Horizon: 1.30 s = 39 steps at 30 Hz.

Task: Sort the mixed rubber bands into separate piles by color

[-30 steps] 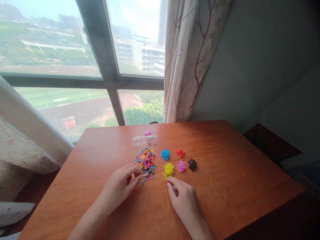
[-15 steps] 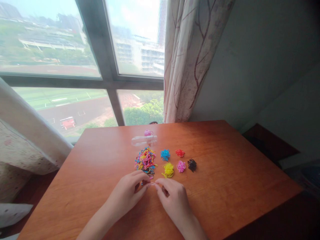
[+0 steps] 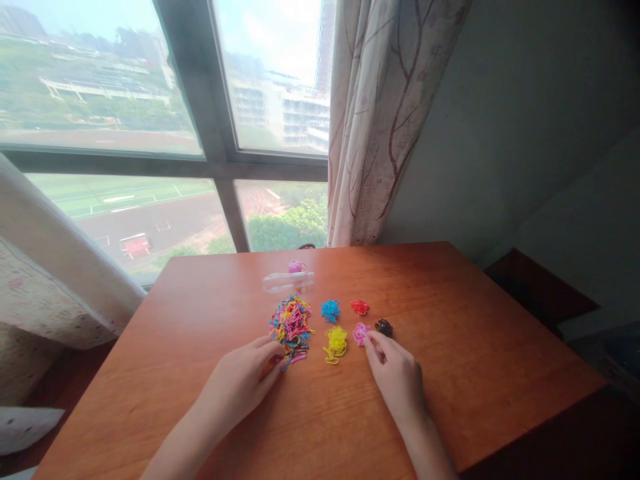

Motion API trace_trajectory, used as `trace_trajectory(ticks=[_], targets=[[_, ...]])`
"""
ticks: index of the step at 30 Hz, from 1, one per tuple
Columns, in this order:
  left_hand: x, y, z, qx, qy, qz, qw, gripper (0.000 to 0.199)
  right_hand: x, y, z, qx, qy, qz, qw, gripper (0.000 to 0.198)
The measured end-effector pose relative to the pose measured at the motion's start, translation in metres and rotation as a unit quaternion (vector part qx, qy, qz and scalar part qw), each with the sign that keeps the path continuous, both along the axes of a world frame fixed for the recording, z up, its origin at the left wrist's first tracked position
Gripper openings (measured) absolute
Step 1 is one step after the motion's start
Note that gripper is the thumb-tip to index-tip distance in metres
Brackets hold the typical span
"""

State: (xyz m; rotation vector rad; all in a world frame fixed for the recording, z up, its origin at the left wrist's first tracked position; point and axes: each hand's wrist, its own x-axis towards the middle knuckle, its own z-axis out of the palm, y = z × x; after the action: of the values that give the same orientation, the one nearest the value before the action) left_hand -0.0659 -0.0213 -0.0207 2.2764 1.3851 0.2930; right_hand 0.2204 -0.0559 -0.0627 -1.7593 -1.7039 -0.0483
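Small rubber bands in mixed colours form a loose pile (image 3: 292, 323) near the middle of the table. At its near left edge my left hand (image 3: 247, 373) has thumb and fingers drawn together; what lies between the tips is hidden. My right hand (image 3: 397, 373) reaches to the small heap of pink rubber bands (image 3: 361, 333), its thumb and forefinger pinched on a pink band at the heap's near edge. Single-colour heaps lie around it: yellow bands (image 3: 337, 340), blue bands (image 3: 330, 310), red bands (image 3: 359, 307) and black bands (image 3: 384, 327), the last partly behind my right hand.
A clear plastic item (image 3: 288, 282) lies behind the mixed pile, with a purple-pink object (image 3: 297, 267) just beyond it. The brown wooden table (image 3: 475, 353) ends below a window (image 3: 280, 213). Curtains (image 3: 370, 133) hang on both sides.
My hands were together in front of the mixed pile with a pale pink band between them. The right has moved right to the pink heap, the left slightly left against the pile.
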Motion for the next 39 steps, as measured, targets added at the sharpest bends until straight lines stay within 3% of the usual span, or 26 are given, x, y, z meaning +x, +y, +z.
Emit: trace_trajectory(ticks=[8, 15, 20, 28, 39], targets=[[-0.004, 0.002, 0.005, -0.014, 0.016, -0.001, 1.0, 0.02, -0.001, 0.0, -0.004, -0.006, -0.067, -0.036, 0.997, 0.047], [-0.006, 0.002, 0.004, -0.012, 0.019, -0.002, 1.0, 0.019, -0.001, -0.001, -0.005, 0.009, -0.059, -0.034, 0.998, 0.043], [-0.005, 0.001, 0.001, -0.013, 0.019, -0.004, 1.0, 0.018, -0.01, -0.007, -0.005, 0.03, -0.015, 0.007, 0.999, 0.036], [0.005, -0.004, 0.002, -0.03, 0.056, -0.012, 0.998, 0.014, -0.046, -0.028, -0.009, -0.011, 0.067, 0.107, 0.992, 0.028], [0.003, -0.001, 0.001, -0.012, 0.025, -0.021, 0.999, 0.018, -0.049, -0.031, -0.013, -0.025, 0.072, 0.125, 0.989, 0.022]])
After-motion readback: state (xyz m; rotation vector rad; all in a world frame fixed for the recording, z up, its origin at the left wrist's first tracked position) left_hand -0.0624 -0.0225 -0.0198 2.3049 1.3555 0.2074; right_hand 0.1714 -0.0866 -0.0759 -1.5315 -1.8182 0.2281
